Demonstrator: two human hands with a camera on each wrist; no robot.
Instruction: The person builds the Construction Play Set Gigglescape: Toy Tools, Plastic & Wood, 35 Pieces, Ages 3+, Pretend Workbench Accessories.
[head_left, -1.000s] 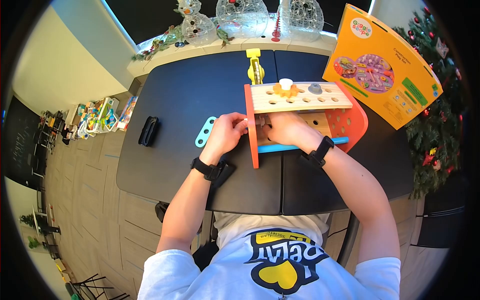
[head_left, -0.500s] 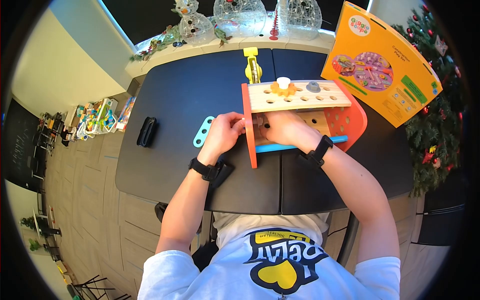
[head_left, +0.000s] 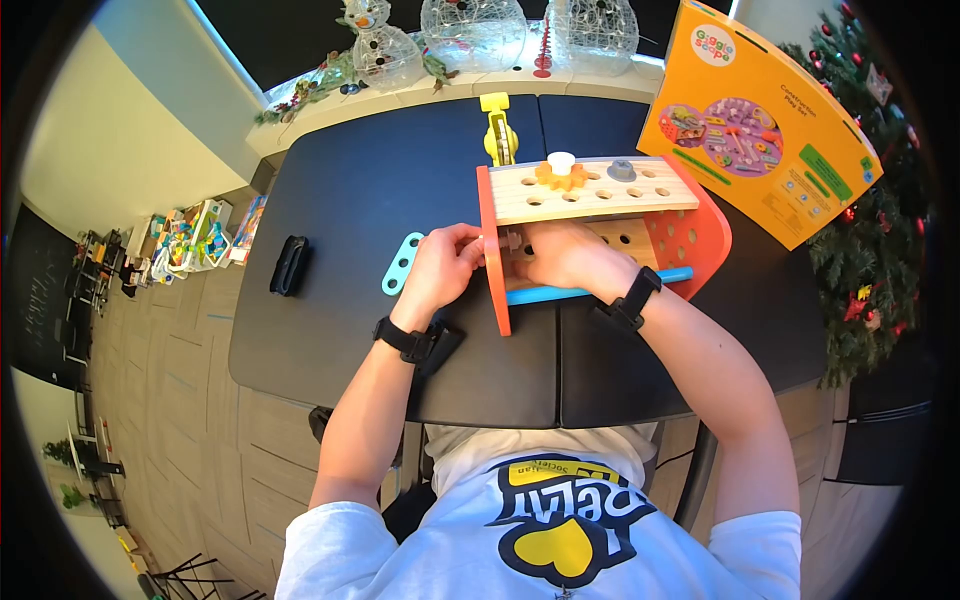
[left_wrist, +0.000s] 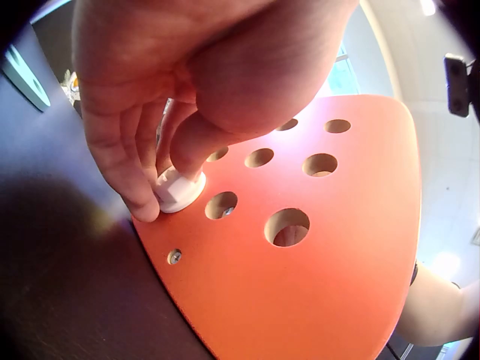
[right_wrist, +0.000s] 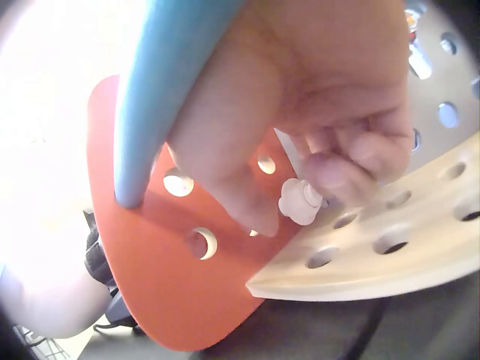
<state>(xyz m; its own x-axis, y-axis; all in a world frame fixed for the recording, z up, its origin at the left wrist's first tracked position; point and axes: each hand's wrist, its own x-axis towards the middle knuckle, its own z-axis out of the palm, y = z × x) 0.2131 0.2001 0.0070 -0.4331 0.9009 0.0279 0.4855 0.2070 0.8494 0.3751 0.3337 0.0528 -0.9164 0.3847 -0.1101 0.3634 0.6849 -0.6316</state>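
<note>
At the outer face of the red side panel [head_left: 494, 260], my left hand [head_left: 443, 265] pinches a white bolt head [left_wrist: 180, 189], seen in the left wrist view. Behind that panel, under the wooden top [head_left: 600, 205] of the toy bench, is my right hand [head_left: 575, 258]. The right wrist view shows its fingers curled around a small white nut [right_wrist: 300, 201] near the panel's inner face. Part of the nut is hidden by the fingers. An orange gear [head_left: 561, 177] with a white bolt and a grey bolt [head_left: 621, 171] stand on the top.
A teal strip with holes [head_left: 403, 264] and a black case [head_left: 290, 266] lie left of the bench on the dark table [head_left: 330, 340]. Behind the bench is a yellow tool [head_left: 499, 130]. An orange box [head_left: 760, 125] stands at the back right. A blue bar [head_left: 600, 286] crosses the bench's front.
The head view has shifted slightly, moving the scene a little to the left. Both hands keep nearly the same places at the red panel.
</note>
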